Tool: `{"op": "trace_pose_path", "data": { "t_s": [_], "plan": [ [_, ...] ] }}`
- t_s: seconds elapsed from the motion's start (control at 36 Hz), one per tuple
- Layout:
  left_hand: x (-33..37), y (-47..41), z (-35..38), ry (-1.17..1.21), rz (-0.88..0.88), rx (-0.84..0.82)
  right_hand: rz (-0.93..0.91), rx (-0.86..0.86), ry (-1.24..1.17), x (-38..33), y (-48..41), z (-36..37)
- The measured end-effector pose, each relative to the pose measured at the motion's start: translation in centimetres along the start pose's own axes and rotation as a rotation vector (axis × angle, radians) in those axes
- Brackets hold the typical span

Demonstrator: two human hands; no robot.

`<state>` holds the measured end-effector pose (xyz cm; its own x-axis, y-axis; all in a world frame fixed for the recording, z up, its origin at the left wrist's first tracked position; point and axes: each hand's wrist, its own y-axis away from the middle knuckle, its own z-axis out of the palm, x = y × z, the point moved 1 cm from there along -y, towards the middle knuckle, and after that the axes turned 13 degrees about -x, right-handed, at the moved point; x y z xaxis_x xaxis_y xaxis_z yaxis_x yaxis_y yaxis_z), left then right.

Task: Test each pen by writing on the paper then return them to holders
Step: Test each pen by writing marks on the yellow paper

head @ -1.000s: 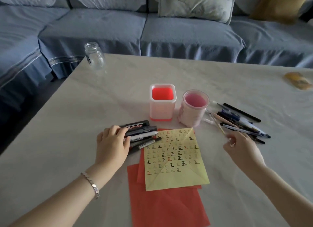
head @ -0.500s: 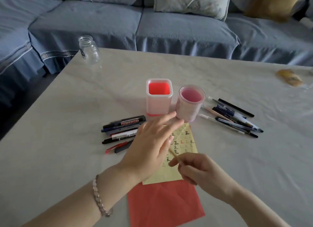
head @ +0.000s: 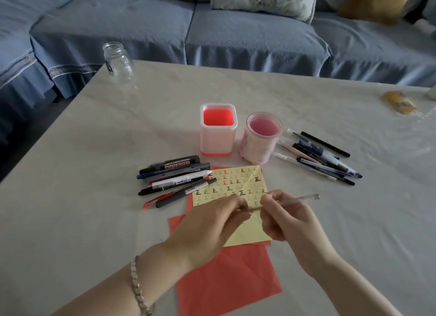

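Far left, at the table's back corner: glass jar, upright. Nearer you, the left pile of markers lies flat, and its nearest pens overlap the yellow paper's left edge. Your left hand, bracelet on the wrist, pinches the left end of the clear pen. Blur hides the detail there. Beyond it, the square holder and round holder stand side by side, just past the yellow paper. That sheet carries rows of test marks and lies on red paper. You hold the clear pen roughly level above the yellow sheet, between both hands. Your right hand grips the barrel, fingers curled round it, with the far end sticking out to the right. The right pile of pens lies beside the round holder. Far right: a yellowish object, too blurred to identify.
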<state>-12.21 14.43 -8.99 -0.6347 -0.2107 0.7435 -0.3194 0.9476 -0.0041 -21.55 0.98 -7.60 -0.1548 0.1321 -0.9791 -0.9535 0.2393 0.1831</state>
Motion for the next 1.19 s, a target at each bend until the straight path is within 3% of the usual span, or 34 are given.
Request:
{"op": "trace_pose_path", "data": {
  "t_s": [0.08,0.22,0.42,0.58,0.72,0.94,1.19],
  "plan": [
    [0.6,-0.1,0.7,0.016,0.027,0.022,0.031,0.098,0.004,0.5,-0.3,1.3],
    [1.2,-0.4,1.8,-0.029,0.046,0.075,0.010,0.226,0.246,1.3,-0.5,1.8],
    [0.4,-0.2,2.1,0.029,0.015,0.024,0.019,0.147,0.307,0.7,-0.4,1.5],
    [-2.4,1.1,1.4,-0.150,-0.177,0.062,-0.040,0.214,0.139,0.7,0.3,-0.9],
    [-6.7,2.8,2.0,-0.550,-0.264,0.187,0.008,0.242,0.002,2.2,0.9,-2.7],
    [-7.7,3.2,3.3,-0.566,-0.310,0.231,0.079,0.249,-0.069,3.7,1.2,-3.2],
    [-5.1,0.4,5.4,-0.537,-0.196,-0.071,-0.044,0.422,0.035,3.7,0.4,-2.9]
  ]
}}
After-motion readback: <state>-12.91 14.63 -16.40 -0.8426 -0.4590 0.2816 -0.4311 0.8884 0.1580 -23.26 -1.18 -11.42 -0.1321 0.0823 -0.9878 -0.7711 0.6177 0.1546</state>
